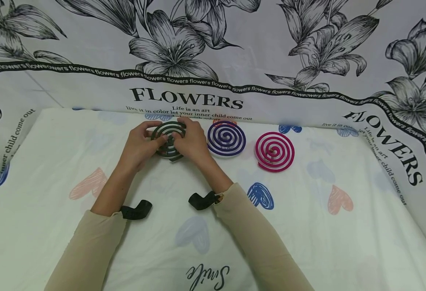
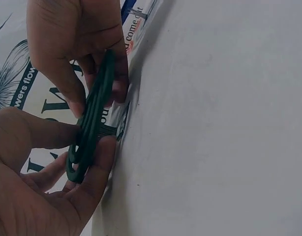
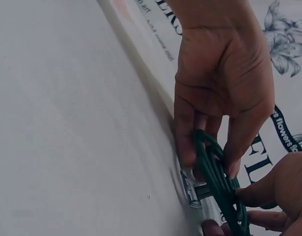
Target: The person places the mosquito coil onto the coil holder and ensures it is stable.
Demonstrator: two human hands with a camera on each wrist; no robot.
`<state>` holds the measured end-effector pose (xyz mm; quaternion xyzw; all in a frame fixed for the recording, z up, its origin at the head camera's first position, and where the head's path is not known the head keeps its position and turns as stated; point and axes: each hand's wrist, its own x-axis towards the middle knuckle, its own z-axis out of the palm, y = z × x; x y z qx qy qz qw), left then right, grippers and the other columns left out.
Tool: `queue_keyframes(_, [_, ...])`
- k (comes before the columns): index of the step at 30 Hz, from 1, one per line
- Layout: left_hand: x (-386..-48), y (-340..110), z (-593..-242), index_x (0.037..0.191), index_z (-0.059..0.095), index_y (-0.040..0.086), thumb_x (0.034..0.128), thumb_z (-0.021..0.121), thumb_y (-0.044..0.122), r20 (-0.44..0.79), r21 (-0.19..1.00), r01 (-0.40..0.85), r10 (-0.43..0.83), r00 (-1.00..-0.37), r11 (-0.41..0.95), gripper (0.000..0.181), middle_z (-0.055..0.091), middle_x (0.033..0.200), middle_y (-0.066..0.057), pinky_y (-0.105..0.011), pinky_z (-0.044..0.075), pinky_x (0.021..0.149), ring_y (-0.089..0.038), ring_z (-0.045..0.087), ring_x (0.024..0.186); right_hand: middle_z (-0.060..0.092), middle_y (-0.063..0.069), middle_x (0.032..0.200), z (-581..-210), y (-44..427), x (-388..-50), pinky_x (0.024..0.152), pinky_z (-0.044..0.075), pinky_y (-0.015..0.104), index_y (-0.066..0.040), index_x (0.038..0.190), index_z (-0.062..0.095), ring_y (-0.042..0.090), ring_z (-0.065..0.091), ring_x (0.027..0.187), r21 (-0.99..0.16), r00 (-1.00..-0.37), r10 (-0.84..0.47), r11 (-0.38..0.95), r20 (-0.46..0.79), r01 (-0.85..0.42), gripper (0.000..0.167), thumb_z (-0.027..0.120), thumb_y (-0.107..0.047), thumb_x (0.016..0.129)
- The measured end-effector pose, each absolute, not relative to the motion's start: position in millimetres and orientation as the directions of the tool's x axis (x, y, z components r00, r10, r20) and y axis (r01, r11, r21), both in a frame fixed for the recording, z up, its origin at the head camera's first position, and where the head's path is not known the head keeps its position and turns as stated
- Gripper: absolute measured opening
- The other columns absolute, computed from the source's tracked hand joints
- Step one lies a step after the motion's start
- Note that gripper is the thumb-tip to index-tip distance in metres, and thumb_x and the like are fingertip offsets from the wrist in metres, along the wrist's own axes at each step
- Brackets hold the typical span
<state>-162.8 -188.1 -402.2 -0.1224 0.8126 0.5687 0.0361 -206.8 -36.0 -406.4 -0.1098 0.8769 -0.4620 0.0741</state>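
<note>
A dark green spiral mosquito coil point(image 1: 169, 152) is held up near the back edge of the heart-print cloth, between both hands. My left hand point(image 1: 138, 145) pinches its left side, thumb on the near face and fingers behind. From the other side my right hand point(image 1: 195, 139) grips it the same way, its thumb close to the coil's middle. Seen almost edge-on in the left wrist view, the green coil point(image 2: 94, 118) shows its layered rings slightly spread. The right wrist view also has both hands on the coil point(image 3: 217, 172); some fingertips are hidden behind it.
Right of the hands lie a purple mosquito coil point(image 1: 226, 138) and, farther right, a pink one point(image 1: 275, 152). White cloth point(image 1: 300, 242) with printed hearts covers the surface. Behind it hangs a flower-print sheet point(image 1: 256, 68). Black pieces point(image 1: 136, 210) are strapped at both wrists.
</note>
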Motion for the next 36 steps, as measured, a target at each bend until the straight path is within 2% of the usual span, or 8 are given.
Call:
queue_keyframes(5, [-161.6,-190.7,-402.5,0.157,0.048,0.004,0.1019,0.068,0.012,-0.157,0.905,-0.195,-0.129,-0.979,0.379,0.059,0.058,0.129,-0.026,-0.018,0.062,0.067,-0.012,0.067,0.084,0.059,0.022,0.147,-404.8,-36.9,-205.8,0.119,0.049,0.047,-0.007,0.150,0.057,0.034,0.059,0.138,-0.795,-0.962,-0.274,0.587,-0.015,-0.155,0.051,0.068,-0.013,0.101])
queue_keyframes(15, [-160.8,-193.3,-400.1,0.162,0.041,0.007,0.1068,0.060,0.024,-0.155,0.879,-0.181,-0.093,-0.983,0.441,0.060,0.054,0.150,-0.028,-0.013,0.054,0.069,-0.036,0.064,0.116,0.054,0.022,0.151,-401.0,-36.9,-204.7,0.121,0.047,0.046,-0.007,0.149,0.058,0.034,0.056,0.142,-0.785,-0.957,-0.291,0.590,0.010,-0.188,0.051,0.068,-0.016,0.101])
queue_keyframes(24, [-160.6,-193.5,-396.8,0.164,0.036,0.009,0.1076,0.057,0.031,-0.165,0.847,-0.189,-0.092,-0.982,0.496,0.064,0.051,0.154,-0.030,-0.031,0.054,0.086,-0.042,0.062,0.128,0.053,0.019,0.154,-399.3,-36.5,-205.3,0.122,0.046,0.046,-0.008,0.150,0.057,0.032,0.054,0.144,-0.784,-0.953,-0.303,0.585,0.029,-0.209,0.052,0.068,-0.021,0.101])
queue_keyframes(31, [-160.0,-194.9,-396.7,0.164,0.036,0.009,0.1077,0.058,0.032,-0.145,0.858,-0.168,-0.084,-0.986,0.486,0.064,0.052,0.152,-0.029,-0.022,0.052,0.079,-0.040,0.063,0.124,0.053,0.017,0.155,-395.2,-33.9,-203.9,0.123,0.045,0.046,-0.009,0.150,0.056,0.033,0.053,0.146,-0.767,-0.949,-0.312,0.598,0.043,-0.231,0.051,0.066,-0.024,0.103])
queue_keyframes(33, [-159.6,-195.8,-396.7,0.163,0.037,0.009,0.1077,0.058,0.032,-0.133,0.861,-0.157,-0.082,-0.988,0.484,0.064,0.052,0.152,-0.029,-0.027,0.053,0.082,-0.041,0.062,0.126,0.052,0.017,0.155,-393.8,-32.7,-203.4,0.123,0.045,0.047,-0.008,0.150,0.056,0.033,0.052,0.146,-0.771,-0.946,-0.319,0.590,0.050,-0.240,0.050,0.066,-0.023,0.103])
queue_keyframes(36, [-158.6,-198.0,-396.9,0.162,0.039,0.009,0.1079,0.057,0.034,-0.112,0.858,-0.135,-0.076,-0.991,0.495,0.062,0.051,0.154,-0.028,-0.042,0.056,0.093,-0.044,0.059,0.132,0.051,0.018,0.157,-391.7,-30.6,-203.5,0.123,0.045,0.047,-0.008,0.150,0.056,0.034,0.051,0.147,-0.781,-0.938,-0.340,0.569,0.061,-0.257,0.050,0.065,-0.023,0.104])
